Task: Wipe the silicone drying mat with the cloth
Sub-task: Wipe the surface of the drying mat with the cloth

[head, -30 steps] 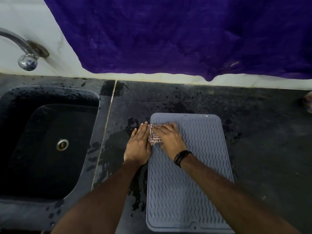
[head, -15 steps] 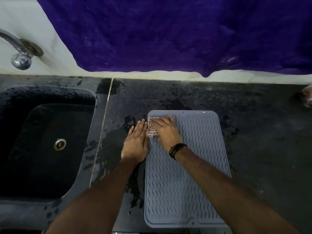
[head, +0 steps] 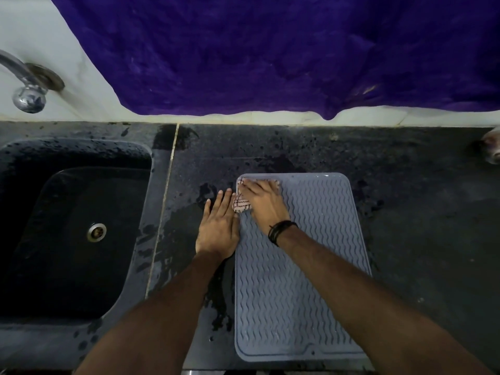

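Head view: right hand (head: 263, 203) presses the cloth (head: 242, 204) flat-fingered onto the far-left corner of the silicone drying mat (head: 297, 280); left hand (head: 218, 227), fingers straight, rests on the wet counter (head: 419, 212) touching the mat's left edge.

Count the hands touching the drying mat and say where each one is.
2. The right hand presses the cloth on the mat at its far left corner. The left hand lies flat at the mat's left edge, mostly on the wet counter.

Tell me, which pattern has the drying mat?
Grey-blue drying mat with raised wavy ridges in rows, best seen in the head view.
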A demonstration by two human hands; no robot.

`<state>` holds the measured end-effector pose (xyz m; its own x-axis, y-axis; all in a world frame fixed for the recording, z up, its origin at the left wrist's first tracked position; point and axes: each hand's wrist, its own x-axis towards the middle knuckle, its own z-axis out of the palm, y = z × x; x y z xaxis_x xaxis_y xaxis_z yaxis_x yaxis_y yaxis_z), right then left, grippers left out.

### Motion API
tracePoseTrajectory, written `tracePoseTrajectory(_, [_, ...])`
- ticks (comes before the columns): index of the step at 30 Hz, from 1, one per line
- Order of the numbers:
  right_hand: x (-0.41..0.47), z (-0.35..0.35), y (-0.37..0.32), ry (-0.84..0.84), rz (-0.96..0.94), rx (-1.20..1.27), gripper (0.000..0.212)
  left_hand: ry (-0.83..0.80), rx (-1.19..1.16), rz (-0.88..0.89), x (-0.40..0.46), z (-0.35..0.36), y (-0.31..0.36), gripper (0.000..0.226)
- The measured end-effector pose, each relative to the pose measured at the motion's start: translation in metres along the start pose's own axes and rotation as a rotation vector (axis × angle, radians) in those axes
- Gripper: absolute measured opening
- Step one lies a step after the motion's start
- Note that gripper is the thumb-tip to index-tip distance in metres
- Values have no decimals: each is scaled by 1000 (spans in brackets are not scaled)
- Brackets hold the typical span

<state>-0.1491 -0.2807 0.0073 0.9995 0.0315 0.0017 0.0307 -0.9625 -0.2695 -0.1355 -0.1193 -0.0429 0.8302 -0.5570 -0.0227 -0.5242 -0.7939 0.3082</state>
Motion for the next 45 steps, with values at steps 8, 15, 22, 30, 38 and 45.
tracePoseTrajectory(8, [-39,7,-8,3,-24,10,59,-72,67,-5,0,0,-1,71])
tracePoseTrajectory(15, [-12,-6,-9,89,20,64,64,-64,89,-72,3,0,2,64])
tracePoseTrajectory(22, [-18,2,-14,22,28,59,60,-113,101,-84,2,-3,-1,63])
tracePoseTrajectory(30, [-41,-2,-18,68,39,98,64,-117,92,-1,-1,-11,-11,60])
tracePoseTrajectory(38, [-1,-5,-9,-20,75,17,62,-96,72,-5,1,-5,-13,57])
tracePoseTrajectory(45, [-47,10,-21,35,54,48,59,-105,98,-5,-1,-9,-12,59])
